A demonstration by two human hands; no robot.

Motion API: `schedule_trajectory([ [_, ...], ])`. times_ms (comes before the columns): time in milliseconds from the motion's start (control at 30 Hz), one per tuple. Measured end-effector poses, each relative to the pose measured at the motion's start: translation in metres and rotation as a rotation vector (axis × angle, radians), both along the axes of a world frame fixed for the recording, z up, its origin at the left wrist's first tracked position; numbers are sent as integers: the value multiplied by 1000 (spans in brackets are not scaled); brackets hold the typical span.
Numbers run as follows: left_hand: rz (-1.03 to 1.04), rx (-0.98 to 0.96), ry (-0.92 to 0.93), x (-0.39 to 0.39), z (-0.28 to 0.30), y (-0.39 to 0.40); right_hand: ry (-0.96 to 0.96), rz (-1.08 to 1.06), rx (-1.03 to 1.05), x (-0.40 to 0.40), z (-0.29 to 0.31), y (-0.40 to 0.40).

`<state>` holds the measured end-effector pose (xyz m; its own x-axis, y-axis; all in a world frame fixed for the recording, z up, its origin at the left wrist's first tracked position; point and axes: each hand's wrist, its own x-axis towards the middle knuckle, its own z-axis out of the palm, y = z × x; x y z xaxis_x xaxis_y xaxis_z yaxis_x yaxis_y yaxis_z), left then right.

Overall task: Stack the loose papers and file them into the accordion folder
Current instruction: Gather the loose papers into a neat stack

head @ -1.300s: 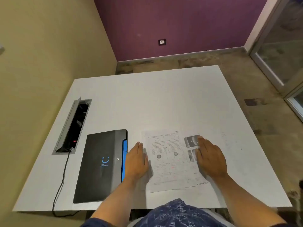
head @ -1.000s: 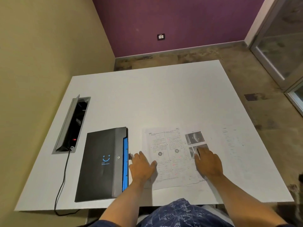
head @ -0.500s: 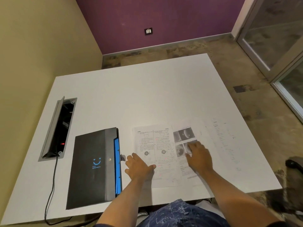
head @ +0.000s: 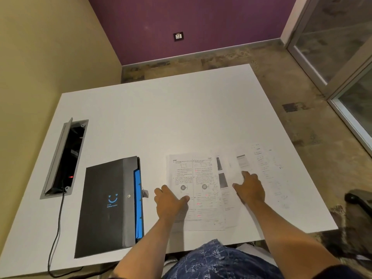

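Note:
Several printed sheets lie flat and overlapping near the front of the white table (head: 161, 121). The printed top sheet (head: 198, 178) lies leftmost. A second sheet (head: 231, 174) sticks out from under its right side, and a faint third sheet (head: 269, 174) lies farther right. My left hand (head: 171, 202) rests flat on the top sheet's left edge, fingers apart. Pressing flat on the second sheet is my right hand (head: 250, 188), holding nothing. The black accordion folder (head: 106, 206) lies shut to the left, its blue tabs (head: 137, 198) showing along its right side.
An open cable hatch (head: 64, 158) is set into the table at the left, and a black cable (head: 58, 234) runs from it over the front edge. A yellow wall stands close on the left. A dark chair part (head: 360, 200) shows off the table's right edge.
My right hand has slid to the right across the papers, and the second sheet now shows further right of the top one. My left hand has stayed at the top sheet's left edge.

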<state>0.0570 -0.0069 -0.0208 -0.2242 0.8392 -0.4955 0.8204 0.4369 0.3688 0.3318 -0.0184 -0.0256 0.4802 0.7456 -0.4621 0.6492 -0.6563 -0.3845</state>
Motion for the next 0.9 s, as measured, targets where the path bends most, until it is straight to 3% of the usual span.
schedule_trajectory([
  [100, -21, -12, 4, 3, 3, 3, 99, 82, 84, 0, -1, -4],
  [233, -45, -63, 22, 6, 6, 5, -196, 28, 76, 15, -2, -8],
  [467, -79, -46, 1, 8, 4, 6, -196, -71, -36, 38, 0, 3],
  [667, -27, -56, -45, 12, 2, 12, 46, -87, 65, 31, -7, 5],
  [767, -43, -74, 28, 13, 3, 14, 143, -68, 128, 27, -11, 5],
  [900, -76, -27, 104, 12, 4, 14, -116, 10, 125, 26, -5, 7],
])
